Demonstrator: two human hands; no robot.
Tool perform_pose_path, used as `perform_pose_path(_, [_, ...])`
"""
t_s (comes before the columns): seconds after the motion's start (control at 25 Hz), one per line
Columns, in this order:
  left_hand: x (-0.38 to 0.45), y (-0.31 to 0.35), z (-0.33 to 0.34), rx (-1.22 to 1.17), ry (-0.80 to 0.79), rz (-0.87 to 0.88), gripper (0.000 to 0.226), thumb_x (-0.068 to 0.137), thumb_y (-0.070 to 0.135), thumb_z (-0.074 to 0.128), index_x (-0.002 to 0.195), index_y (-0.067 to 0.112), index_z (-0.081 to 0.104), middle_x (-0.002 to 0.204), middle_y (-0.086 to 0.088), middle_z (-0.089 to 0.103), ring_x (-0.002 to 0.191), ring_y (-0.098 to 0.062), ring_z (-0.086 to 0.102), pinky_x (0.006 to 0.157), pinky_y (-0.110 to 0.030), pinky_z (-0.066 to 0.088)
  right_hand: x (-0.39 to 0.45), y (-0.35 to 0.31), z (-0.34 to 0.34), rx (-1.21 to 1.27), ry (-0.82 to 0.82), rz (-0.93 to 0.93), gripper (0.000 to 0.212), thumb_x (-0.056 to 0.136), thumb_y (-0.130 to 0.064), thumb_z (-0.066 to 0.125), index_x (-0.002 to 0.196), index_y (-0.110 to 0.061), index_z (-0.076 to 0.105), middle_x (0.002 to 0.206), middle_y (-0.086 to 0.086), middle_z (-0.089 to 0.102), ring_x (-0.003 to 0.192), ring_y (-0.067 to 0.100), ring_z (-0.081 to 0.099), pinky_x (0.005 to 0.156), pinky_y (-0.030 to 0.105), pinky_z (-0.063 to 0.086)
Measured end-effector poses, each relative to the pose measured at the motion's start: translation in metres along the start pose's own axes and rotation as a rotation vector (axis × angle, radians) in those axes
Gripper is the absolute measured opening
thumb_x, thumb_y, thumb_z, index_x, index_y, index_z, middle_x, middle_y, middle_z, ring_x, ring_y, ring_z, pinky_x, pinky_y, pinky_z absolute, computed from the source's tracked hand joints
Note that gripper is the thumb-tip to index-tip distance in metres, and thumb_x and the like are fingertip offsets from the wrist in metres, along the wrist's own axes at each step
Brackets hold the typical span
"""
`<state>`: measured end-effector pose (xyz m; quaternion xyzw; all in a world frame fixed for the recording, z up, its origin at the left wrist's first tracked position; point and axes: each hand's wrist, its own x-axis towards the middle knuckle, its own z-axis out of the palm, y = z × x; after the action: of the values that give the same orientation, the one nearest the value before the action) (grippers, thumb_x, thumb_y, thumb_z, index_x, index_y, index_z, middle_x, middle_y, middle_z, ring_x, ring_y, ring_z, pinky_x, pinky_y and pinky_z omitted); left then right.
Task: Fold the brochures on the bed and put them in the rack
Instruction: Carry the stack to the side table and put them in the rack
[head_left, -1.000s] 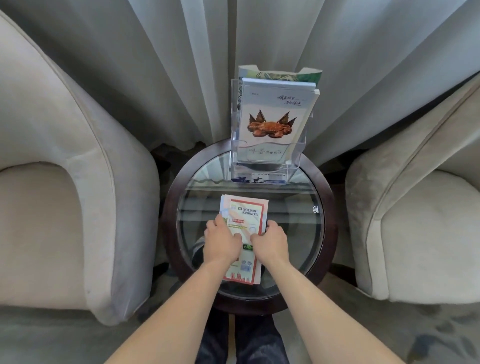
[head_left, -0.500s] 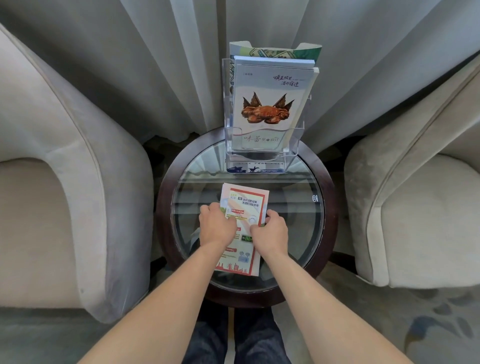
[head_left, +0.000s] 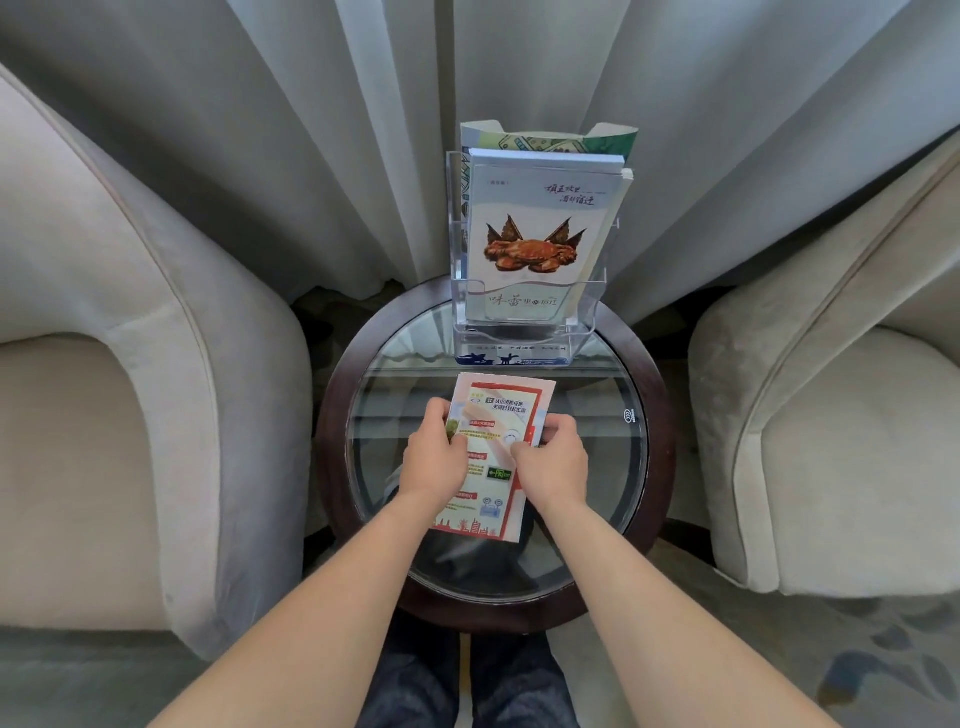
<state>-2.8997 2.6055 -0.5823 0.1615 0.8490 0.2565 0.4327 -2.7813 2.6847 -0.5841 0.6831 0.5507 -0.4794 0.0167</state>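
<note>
Step in hand: the folding looks done for this piece; the person holds a folded red-and-white brochure (head_left: 491, 452) over the worktop (head_left: 587, 467) and appears to be squaring it before it goes to the rack, judging by the grip on both long edges.
Left hand: the left hand (head_left: 435, 457) grips the brochure's left edge, fingers curled over the paper.
Right hand: the right hand (head_left: 551, 460) pinches the right edge, thumb on the printed face, fingers behind.
Brochure: it lies lengthwise from the near edge toward the far edge of the worktop, roughly at its middle, far end just short of the rack's base. Whether it rests on the glass or is lifted slightly cannot be told.
Rack: a clear acrylic rack (head_left: 597, 291) stands upright at the far edge of the worktop. Its front pocket carries a crab brochure (head_left: 535, 244); behind it rise a blue-edged booklet and a green-printed leaflet (head_left: 550, 140).
Next move: likely to raise the brochure, turn it upright and slide it down into a pocket. The front pocket already looks full, so the leading edge would need to slip in beside the standing pieces without catching.
Surface: a round glass top in a dark wood rim (head_left: 337, 415).
Room: pale armchairs stand at the left (head_left: 130, 364) and right (head_left: 831, 389) edges; grey curtains (head_left: 260, 130) hang behind; patterned carpet lies below.
</note>
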Motion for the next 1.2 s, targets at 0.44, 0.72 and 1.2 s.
perform_pose_path(0.44, [0.001, 0.090, -0.045, 0.129, 0.316, 0.428, 0.022, 0.093, 0.020, 0.062, 0.107, 0.030, 0.050, 0.105, 0.009, 0.060, 0.095, -0.010, 0.059, 0.074, -0.024, 0.050, -0.017, -0.090, -0.050, -0.043, 0.241, -0.240, 0.034, 0.089, -0.025, 0.072, 0.104, -0.035, 0.044, 0.111, -0.003, 0.069, 0.103, 0.021, 0.067, 0.083, 0.044, 0.060])
perform_pose_path(0.72, [0.007, 0.149, -0.066, 0.017, 0.370, 0.455, 0.019, 0.091, 0.018, 0.059, 0.104, 0.029, 0.049, 0.104, 0.008, 0.061, 0.094, -0.017, 0.061, 0.073, -0.038, 0.055, -0.012, -0.152, -0.096, -0.095, 0.317, -0.423, 0.027, 0.089, -0.025, 0.069, 0.104, -0.032, 0.047, 0.110, -0.006, 0.068, 0.100, 0.020, 0.066, 0.081, 0.040, 0.058])
perform_pose_path(1.2, [0.026, 0.183, -0.070, -0.023, 0.390, 0.428, 0.024, 0.092, 0.017, 0.060, 0.109, 0.029, 0.049, 0.110, 0.007, 0.063, 0.100, -0.020, 0.062, 0.080, -0.041, 0.057, 0.012, -0.185, -0.115, -0.160, 0.315, -0.494, 0.026, 0.089, -0.026, 0.065, 0.107, -0.032, 0.047, 0.110, -0.006, 0.070, 0.099, 0.024, 0.067, 0.085, 0.047, 0.058])
